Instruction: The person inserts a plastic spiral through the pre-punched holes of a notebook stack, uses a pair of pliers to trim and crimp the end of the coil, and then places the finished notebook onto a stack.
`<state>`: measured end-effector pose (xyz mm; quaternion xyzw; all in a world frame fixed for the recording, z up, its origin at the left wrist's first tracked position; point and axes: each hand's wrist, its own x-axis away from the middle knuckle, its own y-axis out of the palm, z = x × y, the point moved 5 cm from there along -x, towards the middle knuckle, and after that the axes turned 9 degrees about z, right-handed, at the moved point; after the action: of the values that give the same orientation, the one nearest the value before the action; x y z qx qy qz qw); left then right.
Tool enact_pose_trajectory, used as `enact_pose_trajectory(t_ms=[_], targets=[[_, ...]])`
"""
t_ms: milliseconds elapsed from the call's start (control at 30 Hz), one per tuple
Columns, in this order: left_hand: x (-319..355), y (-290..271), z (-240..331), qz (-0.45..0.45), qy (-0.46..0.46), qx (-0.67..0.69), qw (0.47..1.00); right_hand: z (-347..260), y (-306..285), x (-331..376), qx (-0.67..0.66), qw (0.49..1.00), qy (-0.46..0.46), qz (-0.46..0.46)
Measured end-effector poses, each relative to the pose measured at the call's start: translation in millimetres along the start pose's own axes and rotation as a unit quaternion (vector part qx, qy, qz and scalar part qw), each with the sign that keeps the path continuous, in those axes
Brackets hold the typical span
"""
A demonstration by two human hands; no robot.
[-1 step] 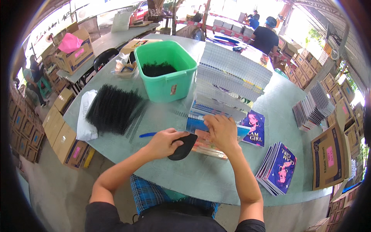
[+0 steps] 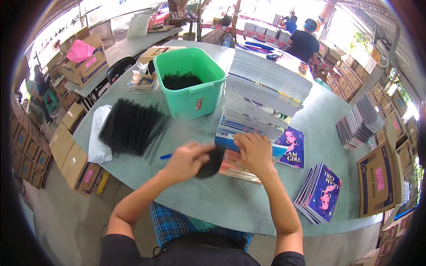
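Note:
My right hand (image 2: 254, 153) holds down a blue-covered notebook (image 2: 230, 143) at the front of a tall pile of notebooks, its fingers bent over the edge. A black spiral coil (image 2: 205, 134) sticks out leftward from that notebook. My left hand (image 2: 188, 160) is smeared by motion beside a dark, rounded flat piece (image 2: 210, 163), whose kind I cannot make out. Whether the fingers grip this piece does not show. Below the right hand lie orange-toned notebooks (image 2: 239, 167). A blue pen-like stick (image 2: 166, 156) lies left of my left hand.
A green bin (image 2: 195, 102) with black coils stands behind. Many loose black coils (image 2: 131, 126) lie at left on a white bag (image 2: 100, 153). Purple notebooks (image 2: 323, 195) are stacked at right, near more notebooks (image 2: 357, 124) and a cardboard box (image 2: 377, 181). Another person (image 2: 305, 44) works at the back.
My left hand has shifted slightly and blurred; its thumb lay on the dark piece before. The dark piece has moved a little. My right hand stays on the notebook.

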<state>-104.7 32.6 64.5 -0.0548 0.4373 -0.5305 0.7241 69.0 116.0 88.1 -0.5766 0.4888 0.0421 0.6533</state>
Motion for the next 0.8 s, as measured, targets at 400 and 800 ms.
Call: enact_pose_trajectory(t_ms=[400,800], targets=[[-30,6,23,0.020,-0.003,-0.028,0.999,-1,-8,11,0.004,0.999,0.025,0.019],[-44,15,37,-0.048,0.003,0.034,0.998,94,-22,82,-0.432,0.789,0.392,0.194]])
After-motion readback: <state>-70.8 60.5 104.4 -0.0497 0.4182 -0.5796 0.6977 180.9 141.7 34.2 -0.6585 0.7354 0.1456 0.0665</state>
